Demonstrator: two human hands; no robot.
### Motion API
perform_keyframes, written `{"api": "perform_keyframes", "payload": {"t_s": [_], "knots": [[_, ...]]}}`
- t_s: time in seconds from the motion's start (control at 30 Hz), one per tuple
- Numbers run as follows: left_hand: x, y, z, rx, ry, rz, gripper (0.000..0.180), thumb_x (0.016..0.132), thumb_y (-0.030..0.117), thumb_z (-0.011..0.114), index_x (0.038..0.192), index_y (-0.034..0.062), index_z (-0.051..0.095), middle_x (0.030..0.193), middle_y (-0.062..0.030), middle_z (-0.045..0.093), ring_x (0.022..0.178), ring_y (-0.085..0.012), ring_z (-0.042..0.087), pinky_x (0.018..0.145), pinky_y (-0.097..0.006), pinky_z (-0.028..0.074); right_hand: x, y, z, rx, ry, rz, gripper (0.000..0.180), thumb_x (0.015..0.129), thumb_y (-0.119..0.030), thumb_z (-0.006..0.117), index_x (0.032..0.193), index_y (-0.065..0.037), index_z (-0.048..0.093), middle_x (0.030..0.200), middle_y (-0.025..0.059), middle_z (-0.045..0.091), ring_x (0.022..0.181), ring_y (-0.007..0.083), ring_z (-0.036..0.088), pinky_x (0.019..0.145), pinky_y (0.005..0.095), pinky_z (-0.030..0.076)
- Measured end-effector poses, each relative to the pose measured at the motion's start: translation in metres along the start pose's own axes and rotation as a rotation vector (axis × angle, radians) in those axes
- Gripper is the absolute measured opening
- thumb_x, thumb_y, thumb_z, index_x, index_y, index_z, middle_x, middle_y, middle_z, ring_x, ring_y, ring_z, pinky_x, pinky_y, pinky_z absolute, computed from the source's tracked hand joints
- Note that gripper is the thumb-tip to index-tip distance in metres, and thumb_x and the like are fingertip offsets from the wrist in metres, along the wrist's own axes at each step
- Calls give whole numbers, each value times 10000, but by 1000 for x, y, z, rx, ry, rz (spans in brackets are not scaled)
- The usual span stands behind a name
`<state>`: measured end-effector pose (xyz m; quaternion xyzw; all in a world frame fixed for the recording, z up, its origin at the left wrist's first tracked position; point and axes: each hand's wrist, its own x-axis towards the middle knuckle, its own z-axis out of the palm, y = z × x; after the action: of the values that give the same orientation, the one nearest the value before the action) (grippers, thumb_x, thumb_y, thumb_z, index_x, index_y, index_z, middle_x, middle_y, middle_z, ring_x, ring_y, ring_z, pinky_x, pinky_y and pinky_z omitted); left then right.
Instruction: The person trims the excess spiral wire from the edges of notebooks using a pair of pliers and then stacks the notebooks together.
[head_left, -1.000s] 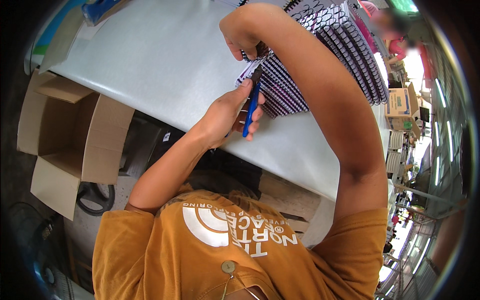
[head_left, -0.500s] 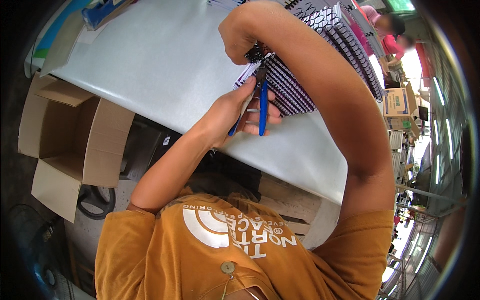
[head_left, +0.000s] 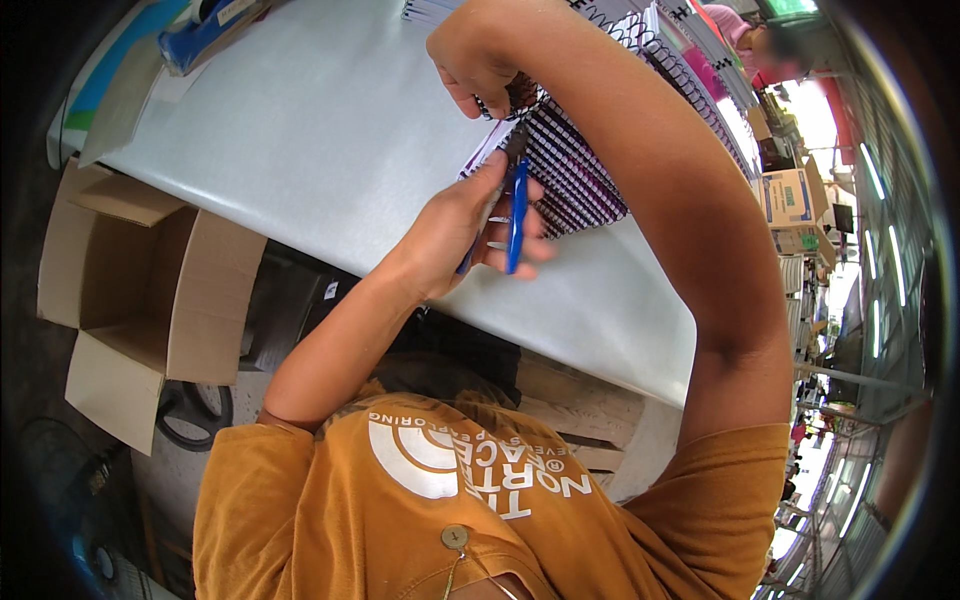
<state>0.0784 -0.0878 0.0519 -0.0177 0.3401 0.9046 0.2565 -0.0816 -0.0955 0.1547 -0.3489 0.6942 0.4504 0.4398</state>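
My left hand (head_left: 450, 220) is closed around cutting pliers with blue handles (head_left: 517, 225), its fingers loosely curled. The dark jaws of the pliers point up at the corner of a stack of spiral-bound notebooks (head_left: 575, 165). Those notebooks have black wire coils along their edges and lie on the table's right part. Over the same corner bends my right hand (head_left: 472, 58), its fingers curled around black wire coil (head_left: 522, 97). I cannot tell whether that wire is loose or still part of a notebook. My right forearm hides part of the stack.
The pale table (head_left: 290, 130) spreads to the left. On its far left lies a blue tool (head_left: 205, 38) on cardboard. An open cardboard box (head_left: 150, 270) stands beside the table at left. More spiral notebooks (head_left: 690, 80) and a person in pink (head_left: 735, 25) are beyond my right arm.
The pliers and my left hand have shifted slightly left, with the handles a little closer together. My right hand has moved slightly up and left, its fingers still curled on the wire.
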Motion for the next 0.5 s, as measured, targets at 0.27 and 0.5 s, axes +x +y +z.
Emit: {"api": "perform_keyframes", "payload": {"t_s": [0.27, 0.5], "knots": [[-10, 1, 7, 64, 0, -2, 554, 996, 468, 196, 1169, 27, 484, 915, -137, 604, 841, -276, 652, 678, -363, 545, 16, 6, -2, 18, -90, 32, 288, 890, -241, 499, 1136, -139, 607, 1144, 35, 629, 1034, 181, 581, 874, 388, 436], [8, -14, -38, -238, -441, 79, 559, 995, 469, 194, 1143, 17, 489, 930, -147, 612, 906, -286, 653, 714, -361, 553, 18, -6, -17, -77, -336, 197, 328, 923, -312, 456, 1103, -87, 611, 1172, 71, 617, 1043, 194, 581, 891, 398, 429]]}}
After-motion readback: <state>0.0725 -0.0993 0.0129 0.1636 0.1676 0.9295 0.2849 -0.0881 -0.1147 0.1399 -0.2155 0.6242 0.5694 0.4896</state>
